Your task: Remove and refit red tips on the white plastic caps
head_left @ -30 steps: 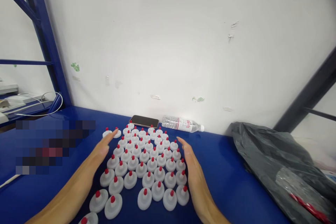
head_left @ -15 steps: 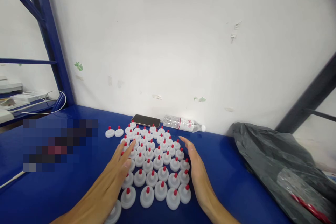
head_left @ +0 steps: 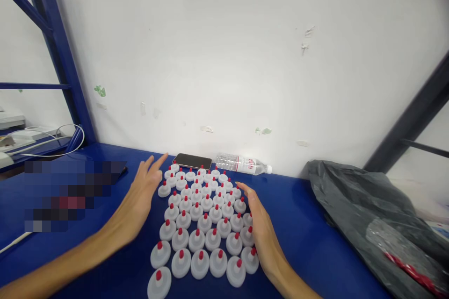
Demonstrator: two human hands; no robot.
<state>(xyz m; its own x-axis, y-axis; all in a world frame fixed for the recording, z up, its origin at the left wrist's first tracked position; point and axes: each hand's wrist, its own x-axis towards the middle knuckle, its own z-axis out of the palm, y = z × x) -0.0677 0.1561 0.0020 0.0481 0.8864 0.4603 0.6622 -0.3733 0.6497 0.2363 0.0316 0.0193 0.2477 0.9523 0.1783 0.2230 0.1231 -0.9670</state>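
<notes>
Left hand (head_left: 143, 189) hovering, fingers wide, beside round, white plastic, red-tipped caps (head_left: 204, 225); right hand (head_left: 261, 226) standing flat, unclenched, along their edge.

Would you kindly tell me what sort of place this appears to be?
Probably a workshop or light-production workspace: many matching white, red-tipped caps sit on a blue tabletop, with a blue metal frame at the left.

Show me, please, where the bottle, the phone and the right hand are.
Bottle (head_left: 242, 164), head view: on its label.
Phone (head_left: 192, 161), head view: on its dark upper face.
Right hand (head_left: 261, 222), head view: on its middle.
</notes>
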